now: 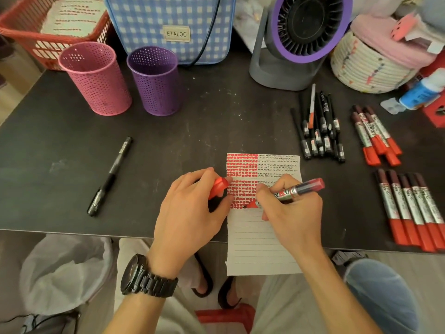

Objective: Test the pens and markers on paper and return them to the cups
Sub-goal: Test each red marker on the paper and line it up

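Observation:
My right hand (289, 213) grips an uncapped red marker (298, 189), its tip touching the lined paper (262, 242) at the end of a block of red marks. My left hand (190, 206) holds the marker's red cap (219, 186) and rests at the paper's left edge. A pink mesh cup (95, 78) and a purple mesh cup (155, 80) stand at the back left. One black pen (109, 175) lies alone at the left. Several black pens (317, 131) and two groups of red markers (375, 136) (411, 210) lie at the right.
A checked blue bag (173, 25), a red basket (36, 32), a grey and purple fan (296, 42) and a woven rope basket (368, 63) line the back of the dark table (192, 131). The paper overhangs the table's near edge.

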Demonstrator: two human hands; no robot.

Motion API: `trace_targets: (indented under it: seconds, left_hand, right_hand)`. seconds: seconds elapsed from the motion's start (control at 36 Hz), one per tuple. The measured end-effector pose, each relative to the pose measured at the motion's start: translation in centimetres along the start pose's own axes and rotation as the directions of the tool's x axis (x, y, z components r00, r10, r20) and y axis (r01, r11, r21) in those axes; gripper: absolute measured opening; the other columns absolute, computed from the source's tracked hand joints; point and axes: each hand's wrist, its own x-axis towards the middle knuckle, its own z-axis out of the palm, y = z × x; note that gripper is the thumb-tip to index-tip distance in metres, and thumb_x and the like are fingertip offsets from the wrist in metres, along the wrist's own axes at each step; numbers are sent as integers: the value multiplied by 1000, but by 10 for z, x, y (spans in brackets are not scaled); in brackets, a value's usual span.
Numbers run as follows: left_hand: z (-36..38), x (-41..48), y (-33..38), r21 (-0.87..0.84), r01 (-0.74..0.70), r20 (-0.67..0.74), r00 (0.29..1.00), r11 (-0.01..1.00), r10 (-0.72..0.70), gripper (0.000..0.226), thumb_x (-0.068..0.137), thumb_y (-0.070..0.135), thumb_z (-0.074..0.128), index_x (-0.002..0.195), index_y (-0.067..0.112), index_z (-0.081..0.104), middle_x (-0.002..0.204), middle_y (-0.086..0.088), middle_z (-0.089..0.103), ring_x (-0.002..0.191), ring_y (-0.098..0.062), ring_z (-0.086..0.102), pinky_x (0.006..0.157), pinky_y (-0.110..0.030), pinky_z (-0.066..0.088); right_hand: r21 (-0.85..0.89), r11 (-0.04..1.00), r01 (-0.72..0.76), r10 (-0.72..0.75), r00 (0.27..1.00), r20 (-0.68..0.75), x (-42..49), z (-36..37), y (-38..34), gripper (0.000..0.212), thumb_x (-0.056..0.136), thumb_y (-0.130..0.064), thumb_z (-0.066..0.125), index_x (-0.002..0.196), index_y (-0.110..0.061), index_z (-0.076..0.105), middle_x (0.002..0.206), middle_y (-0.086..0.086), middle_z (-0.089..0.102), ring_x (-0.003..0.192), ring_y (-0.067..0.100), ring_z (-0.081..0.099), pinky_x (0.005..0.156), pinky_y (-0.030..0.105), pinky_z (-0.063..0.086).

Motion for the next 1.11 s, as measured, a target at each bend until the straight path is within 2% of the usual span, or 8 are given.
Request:
trace_targets:
  seconds: [0.42,1.11]
  left_hand:
    - [1,-1,-1,15,16,11,1000,1000,-16,39,84,52,63,89,47,24,125,7,67,114,-23,62,91,-33,43]
    - [3,-2,-4,22,38,29,999,999,-39,31,84,53,61,85,41,33,124,8,67,115,-24,62,92,-31,39]
  right_hand:
    - [9,1000,-8,8,1000,-5,0,0,-1,27,84,-15,73,60,-13,60,45,-2,61,42,3,59,49,12,44]
    - [-3,1000,2,-2,1000,-8,1,-1,1,28,86,-11,74,61,-12,61,46,-4,61,42,3,60,48,14,45]
